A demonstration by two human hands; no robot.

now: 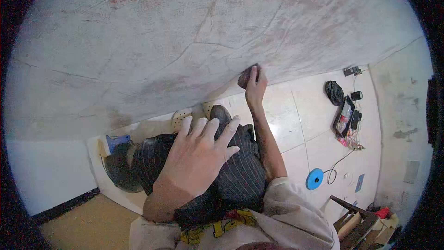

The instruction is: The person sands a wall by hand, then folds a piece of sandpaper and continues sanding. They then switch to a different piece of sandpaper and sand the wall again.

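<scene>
Block [243,79] in right-hand grip [255,84]

A room indoors under repair or redecoration, seen from above. A bare, cracked plaster wall [162,32] streaked with red fills the upper view; the right hand [255,88] presses a dark block [244,78] against it. Pale floor tiles [305,111] meet its foot. Towards the floor's right edge lie a black tray [344,116] of small parts and a blue reel [314,179] with a cable; pieces of wood [356,222] sit at its lower right corner.
</scene>
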